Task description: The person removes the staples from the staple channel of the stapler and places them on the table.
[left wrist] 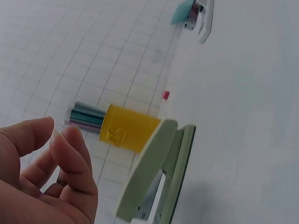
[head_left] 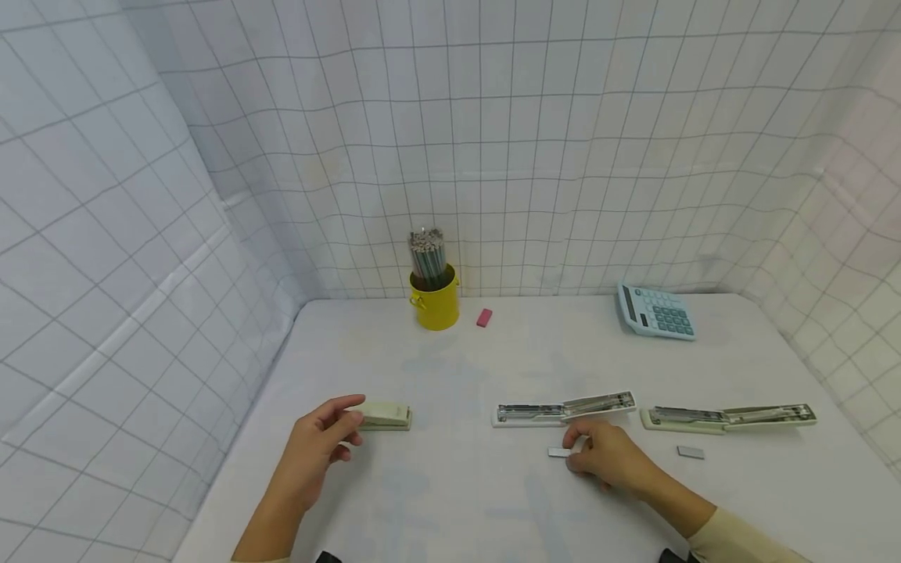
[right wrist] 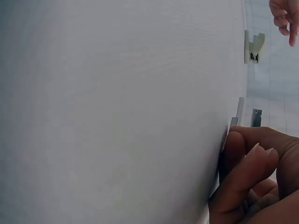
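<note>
Right hand [head_left: 607, 453], low over a white table [head_left: 450, 508], pinches the right end of a small grey staple strip [head_left: 558, 452] between thumb and fingers; the fingers hide the exact contact, so the strip seems to lie on or barely above the tabletop. Just beyond the hand is a white stapler [head_left: 529, 422], swung open with its metal insides showing. To its right lies a green stapler [head_left: 725, 426], also opened out, and nearer the person a second staple strip [head_left: 691, 452]. Well apart to the left, the left hand [head_left: 320, 442] hangs relaxed, fingers loosely bent, beside a closed pale green stapler [head_left: 385, 416]. Farther back stand a yellow bucket [head_left: 438, 309] of pencils [head_left: 427, 254], a pink eraser [head_left: 484, 317] and, to the right, a light blue calculator [head_left: 657, 313]. Checked cloth [head_left: 493, 141] hangs behind.
</note>
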